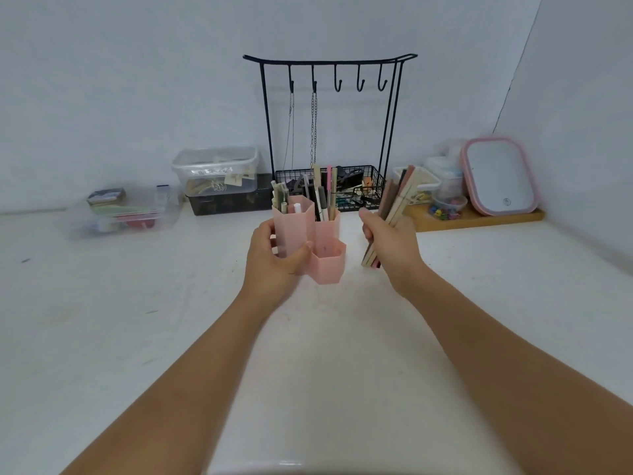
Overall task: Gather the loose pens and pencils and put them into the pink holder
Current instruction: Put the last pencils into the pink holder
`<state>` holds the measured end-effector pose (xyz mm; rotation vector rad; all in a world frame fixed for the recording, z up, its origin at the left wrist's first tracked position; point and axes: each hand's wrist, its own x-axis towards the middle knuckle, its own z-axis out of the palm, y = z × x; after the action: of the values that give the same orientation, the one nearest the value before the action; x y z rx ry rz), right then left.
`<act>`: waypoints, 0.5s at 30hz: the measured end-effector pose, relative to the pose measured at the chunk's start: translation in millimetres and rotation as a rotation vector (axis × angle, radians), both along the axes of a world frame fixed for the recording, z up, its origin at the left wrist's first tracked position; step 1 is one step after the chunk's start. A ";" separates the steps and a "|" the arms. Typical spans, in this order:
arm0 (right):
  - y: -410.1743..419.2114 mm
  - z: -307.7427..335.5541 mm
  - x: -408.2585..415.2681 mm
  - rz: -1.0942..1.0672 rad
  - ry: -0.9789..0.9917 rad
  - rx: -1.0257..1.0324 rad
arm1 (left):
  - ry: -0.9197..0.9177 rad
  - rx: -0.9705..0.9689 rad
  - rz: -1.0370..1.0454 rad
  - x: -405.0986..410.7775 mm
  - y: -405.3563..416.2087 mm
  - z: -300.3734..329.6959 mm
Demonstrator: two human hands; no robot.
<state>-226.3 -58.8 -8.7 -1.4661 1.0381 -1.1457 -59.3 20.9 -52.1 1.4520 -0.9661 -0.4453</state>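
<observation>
The pink holder [327, 258], made of joined hexagonal tubes, is at the middle of the white table. Several pens and pencils [322, 197] stand in its two taller tubes; the low front tube looks empty. My left hand [274, 258] grips the holder's left tube from the side. Just right of the holder, my right hand [390, 241] grips a bundle of pencils [399, 197], which tilts up and to the right above my fist.
A black hook rack [329, 77] with a wire basket [370, 186] stands behind the holder. Clear plastic boxes [215, 169] sit at the back left. A wooden tray [479, 217] with a pink mirror [500, 176] and small tubs sits at the back right.
</observation>
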 end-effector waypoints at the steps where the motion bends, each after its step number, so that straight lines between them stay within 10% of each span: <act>1: 0.7 7.8 1.9 0.006 -0.018 -0.008 | 0.001 -0.003 0.001 0.2 -0.4 -0.5; 15: 7.8 9.7 58.1 -0.037 0.033 -0.199 | -0.013 -0.020 0.003 1.4 -1.9 -3.2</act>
<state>-168.2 -51.0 1.0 -1.6315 1.0001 -1.2845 -58.0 19.0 -55.4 1.4401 -0.9762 -0.4230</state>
